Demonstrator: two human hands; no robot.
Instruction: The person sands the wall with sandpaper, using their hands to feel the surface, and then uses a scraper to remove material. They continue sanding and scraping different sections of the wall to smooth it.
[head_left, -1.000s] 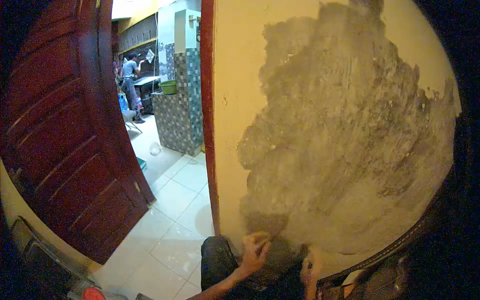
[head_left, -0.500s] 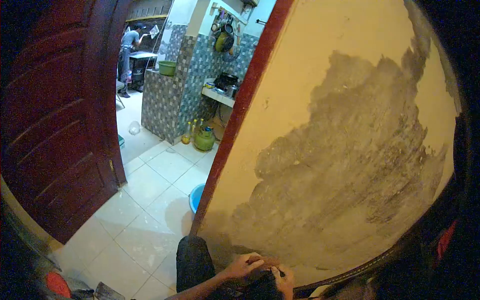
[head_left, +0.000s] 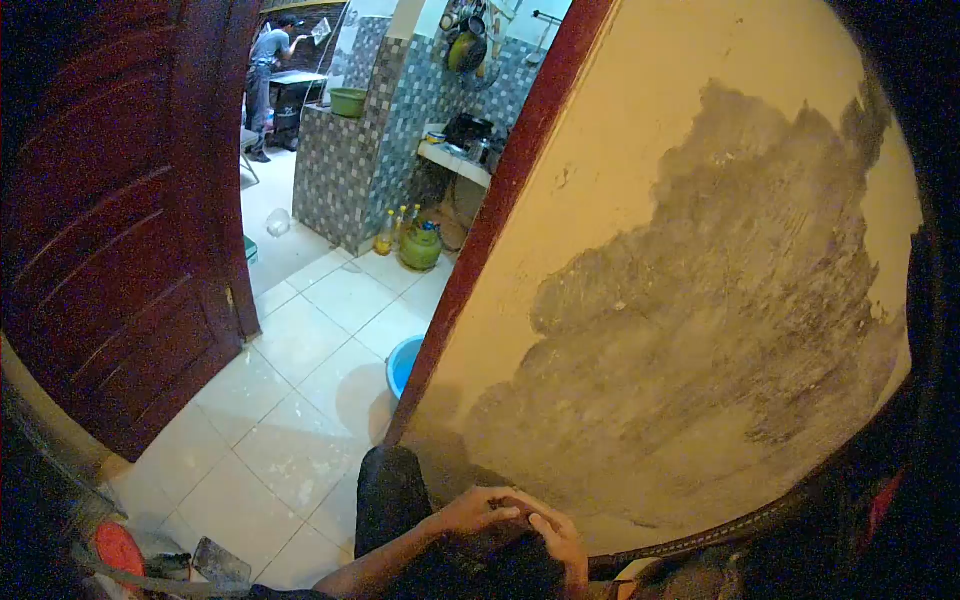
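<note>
Low in the view, my left hand (head_left: 478, 510) reaches in from the left with fingers curled. It meets my right hand (head_left: 552, 530) above the dark cloth of my lap. Between them is a small reddish-brown piece (head_left: 512, 507), mostly covered by the fingers; its kind cannot be made out. Both hands are closed on it, the right fingers laid over its far side. Just beyond the hands stands a yellow wall (head_left: 600, 230) with a large bare grey-brown patch (head_left: 680, 330) where the paint is gone.
A dark red door (head_left: 120, 230) stands open at left. Through the doorway are a blue basin (head_left: 402, 365), a green gas cylinder (head_left: 420, 247), bottles (head_left: 385, 235) and a tiled counter (head_left: 340, 175). A person (head_left: 268, 75) works farther back. A red round object (head_left: 120, 548) lies lower left.
My right hand has moved up and over the reddish-brown piece, which now shows less between the hands. The view has shifted slightly, so the room appears higher and farther right.
</note>
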